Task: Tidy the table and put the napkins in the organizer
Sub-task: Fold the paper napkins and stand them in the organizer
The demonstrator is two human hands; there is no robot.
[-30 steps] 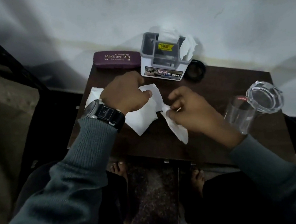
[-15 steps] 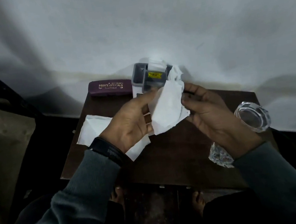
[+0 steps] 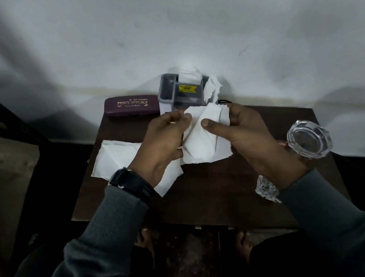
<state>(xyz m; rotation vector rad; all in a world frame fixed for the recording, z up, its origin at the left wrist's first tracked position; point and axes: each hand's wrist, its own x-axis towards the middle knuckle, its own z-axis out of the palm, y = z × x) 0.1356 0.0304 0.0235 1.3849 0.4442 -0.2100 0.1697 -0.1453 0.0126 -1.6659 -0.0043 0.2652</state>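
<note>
Napkin [image 3: 202,140], white and creased: hanging above the middle of a dark wooden table [image 3: 207,193], being held between two hands. Being pinched at its upper left edge by the left hand [image 3: 161,145], thumb and fingertips pressing together on the paper. Being gripped on its right side by the right hand [image 3: 246,134], thumb lying across the front of the sheet, fingers curling behind its top edge. Partly folded, showing diagonal creases, its ragged bottom edge drooping toward the tabletop.

Lying flat on the table beneath the left hand and wrist: a second napkin [image 3: 119,158], opened out and reaching toward the table's left edge.

Standing at the far edge against a pale wall [image 3: 162,24]: a grey organizer [image 3: 170,91] with several compartments and a yellow label, sitting just behind the raised napkin. Sticking up from its back and right side: crumpled napkins [image 3: 212,88].

Resting just left of the organizer, along the wall: a maroon spectacle case [image 3: 132,105] carrying gold lettering.

Standing near the table's right edge, partly hidden behind the right wrist: a clear glass [image 3: 308,142].

Wrapping the left wrist: a black watch [image 3: 132,186], meeting a grey knitted sleeve [image 3: 110,229].

Showing below the table's near edge: bare toes [image 3: 143,238] on a dark floor.
</note>
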